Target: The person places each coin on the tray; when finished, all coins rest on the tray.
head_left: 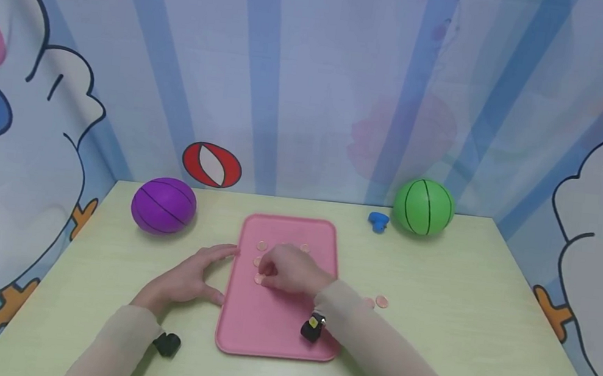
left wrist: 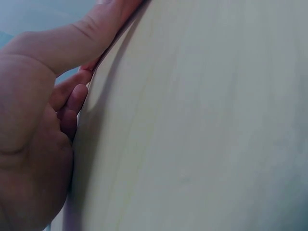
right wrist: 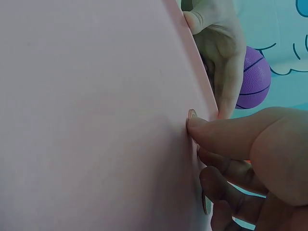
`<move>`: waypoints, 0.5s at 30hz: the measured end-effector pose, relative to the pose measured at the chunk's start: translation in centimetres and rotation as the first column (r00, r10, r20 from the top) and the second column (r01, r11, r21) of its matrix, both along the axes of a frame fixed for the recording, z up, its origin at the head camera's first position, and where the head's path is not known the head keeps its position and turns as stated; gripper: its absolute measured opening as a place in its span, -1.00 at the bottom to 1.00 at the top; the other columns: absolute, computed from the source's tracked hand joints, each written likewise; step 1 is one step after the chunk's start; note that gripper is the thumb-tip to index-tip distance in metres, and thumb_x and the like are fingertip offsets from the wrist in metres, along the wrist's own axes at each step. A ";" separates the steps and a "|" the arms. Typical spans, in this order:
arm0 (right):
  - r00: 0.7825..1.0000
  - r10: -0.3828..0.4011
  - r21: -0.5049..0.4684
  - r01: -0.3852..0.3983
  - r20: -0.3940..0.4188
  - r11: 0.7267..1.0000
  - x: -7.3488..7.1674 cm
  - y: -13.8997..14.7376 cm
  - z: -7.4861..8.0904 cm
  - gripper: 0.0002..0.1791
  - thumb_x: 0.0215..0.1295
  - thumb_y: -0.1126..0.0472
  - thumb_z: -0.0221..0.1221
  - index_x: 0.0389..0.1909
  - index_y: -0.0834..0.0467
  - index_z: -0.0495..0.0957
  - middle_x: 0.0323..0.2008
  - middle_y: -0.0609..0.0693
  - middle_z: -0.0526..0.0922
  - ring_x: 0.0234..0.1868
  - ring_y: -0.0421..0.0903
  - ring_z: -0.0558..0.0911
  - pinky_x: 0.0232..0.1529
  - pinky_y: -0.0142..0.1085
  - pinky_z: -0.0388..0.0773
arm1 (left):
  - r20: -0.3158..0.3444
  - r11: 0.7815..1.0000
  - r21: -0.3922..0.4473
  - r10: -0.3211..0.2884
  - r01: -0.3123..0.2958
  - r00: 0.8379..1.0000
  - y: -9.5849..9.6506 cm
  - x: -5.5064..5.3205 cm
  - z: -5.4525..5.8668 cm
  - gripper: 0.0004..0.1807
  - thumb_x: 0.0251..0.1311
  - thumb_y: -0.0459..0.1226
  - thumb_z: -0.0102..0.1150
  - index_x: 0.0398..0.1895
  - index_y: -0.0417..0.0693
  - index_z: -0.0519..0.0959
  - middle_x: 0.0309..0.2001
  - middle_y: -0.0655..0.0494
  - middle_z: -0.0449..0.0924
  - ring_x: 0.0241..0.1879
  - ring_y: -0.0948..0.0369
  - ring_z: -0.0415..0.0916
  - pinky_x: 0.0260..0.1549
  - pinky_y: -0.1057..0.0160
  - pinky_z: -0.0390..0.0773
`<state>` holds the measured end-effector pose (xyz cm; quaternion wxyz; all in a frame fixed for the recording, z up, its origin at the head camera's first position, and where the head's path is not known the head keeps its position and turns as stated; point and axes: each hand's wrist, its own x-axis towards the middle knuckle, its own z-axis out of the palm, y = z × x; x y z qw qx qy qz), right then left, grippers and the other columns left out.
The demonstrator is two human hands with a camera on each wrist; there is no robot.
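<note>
A pink tray [head_left: 274, 338] lies on the table with several small copper-coloured coins on it. My right hand [head_left: 293, 270] is over the tray's middle, fingers curled, with thumb and fingertips at one coin [head_left: 259, 278]. In the right wrist view the thumb tip covers part of that coin [right wrist: 192, 113], and another coin [right wrist: 207, 203] shows on edge below the curled fingers. Two more coins [head_left: 261, 246] [head_left: 304, 248] lie farther up the tray. My left hand [head_left: 187, 277] spreads along the tray's left edge, thumb and fingertips touching the rim.
Two loose coins [head_left: 382, 302] lie right of the tray, one partly behind the right sleeve. A purple ball [head_left: 164, 206] stands at the back left, a green ball [head_left: 424, 207] at the back right. Beside the green one is a small blue object [head_left: 378, 222]. A printed curtain [head_left: 322, 92] rises behind the table.
</note>
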<state>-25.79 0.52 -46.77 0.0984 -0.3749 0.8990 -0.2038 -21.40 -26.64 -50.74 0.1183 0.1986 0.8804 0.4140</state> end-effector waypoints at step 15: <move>0.999 -0.024 -0.015 0.025 0.026 1.000 0.4 -0.5 0.3 -0.87 0.24 0.15 0.50 -0.23 0.05 0.81 -0.35 -0.21 0.74 -0.30 -0.31 0.62 -0.16 -0.44 0.60 | 0.000 1.000 0.002 0.000 0.000 1.000 0.0 -0.1 -0.1 0.21 -0.16 0.00 0.71 0.64 0.19 0.26 0.65 0.07 0.14 0.63 -0.15 -0.02 0.53 -0.43 -0.05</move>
